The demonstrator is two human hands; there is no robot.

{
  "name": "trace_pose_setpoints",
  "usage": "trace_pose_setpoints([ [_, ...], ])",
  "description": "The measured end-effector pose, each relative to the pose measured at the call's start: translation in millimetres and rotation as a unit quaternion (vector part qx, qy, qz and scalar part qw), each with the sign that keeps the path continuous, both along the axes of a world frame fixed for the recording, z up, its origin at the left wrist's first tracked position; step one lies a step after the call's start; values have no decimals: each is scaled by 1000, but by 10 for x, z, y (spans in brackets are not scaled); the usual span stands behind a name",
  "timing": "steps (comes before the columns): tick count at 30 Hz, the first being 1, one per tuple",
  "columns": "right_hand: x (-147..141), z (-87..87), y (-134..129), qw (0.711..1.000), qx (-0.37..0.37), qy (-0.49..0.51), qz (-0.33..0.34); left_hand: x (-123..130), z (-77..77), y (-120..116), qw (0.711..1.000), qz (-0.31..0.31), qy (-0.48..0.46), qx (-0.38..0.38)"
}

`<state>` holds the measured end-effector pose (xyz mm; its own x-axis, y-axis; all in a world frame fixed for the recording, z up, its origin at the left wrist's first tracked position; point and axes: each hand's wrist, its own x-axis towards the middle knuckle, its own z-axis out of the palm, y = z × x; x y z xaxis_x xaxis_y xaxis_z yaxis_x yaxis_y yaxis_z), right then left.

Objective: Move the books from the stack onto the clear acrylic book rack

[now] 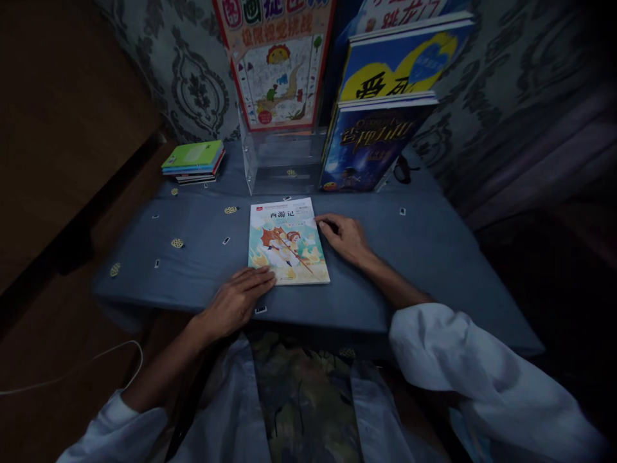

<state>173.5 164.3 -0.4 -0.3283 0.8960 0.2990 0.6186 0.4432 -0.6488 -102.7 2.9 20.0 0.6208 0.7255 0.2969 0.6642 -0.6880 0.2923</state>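
A thin book [288, 241] with a white and light blue illustrated cover lies closed and face up on the blue-grey tablecloth. My left hand [241, 296] rests flat with its fingertips on the book's lower left corner. At the book's upper right edge is my right hand [344, 238], its fingers curled and the index finger and thumb near each other at the edge. Whether those fingers grip the edge is too small to tell.
Behind the book stands a clear acrylic rack [284, 180] holding an orange-red book [279, 71]. Dark blue books [369, 145] stand upright at its right. A small stack of books [193, 161] lies at the back left. Dark glasses [403, 170] sit at the back right.
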Motion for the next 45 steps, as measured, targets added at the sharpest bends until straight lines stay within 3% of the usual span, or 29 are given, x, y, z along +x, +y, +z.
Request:
trace_pose_setpoints([
  [11,0,-16,5,1000,14,-1,10,694,-4,346,992,-88,87,-12],
  [16,9,-57,21,999,37,-2,18,812,44,425,991,-97,96,-7],
  [21,-7,-74,-19,992,115,-53,28,689,47,545,995,-65,79,-3],
  [24,-127,-51,-113,986,145,-64,59,513,-63,718,997,30,70,9],
  [27,-376,-25,-220,977,144,-64,146,277,-222,945,987,152,49,10],
  [29,-588,-6,-262,967,134,-74,204,111,-316,1088,980,198,27,5],
  [36,-1139,38,-100,951,91,-127,268,-212,-503,1318,982,178,-63,7],
  [45,-1171,-87,177,952,103,-175,228,-176,-576,1303,977,204,-49,33],
])
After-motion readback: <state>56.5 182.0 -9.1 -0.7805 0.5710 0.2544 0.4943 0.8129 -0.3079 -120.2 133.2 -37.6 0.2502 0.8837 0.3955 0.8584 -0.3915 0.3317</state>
